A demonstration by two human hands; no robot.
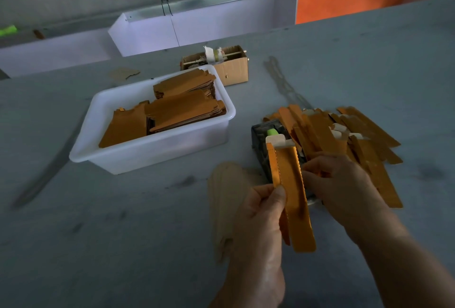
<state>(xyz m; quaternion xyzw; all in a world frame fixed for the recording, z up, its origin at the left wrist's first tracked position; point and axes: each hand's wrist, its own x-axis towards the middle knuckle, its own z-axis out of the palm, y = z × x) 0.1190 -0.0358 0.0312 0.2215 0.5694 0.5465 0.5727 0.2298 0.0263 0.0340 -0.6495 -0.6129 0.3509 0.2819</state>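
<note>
Dark device (259, 133) half-hidden behind gold strip (296, 199)

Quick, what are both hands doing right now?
Left hand: holding the orange cardboard strip, thumb on its front.
Right hand: fingers curled, pinching the same strip's right edge.

The grey table (98, 234) bears a white tub (157, 152), cardboard box (234, 71), dark device (261, 133) and loose orange strips (344, 130).

Glossy gold-orange card strip (295, 197), smooth white plastic tub (152, 155), matt brown corrugated cardboard box (234, 71), dull grey table (98, 234)
</note>
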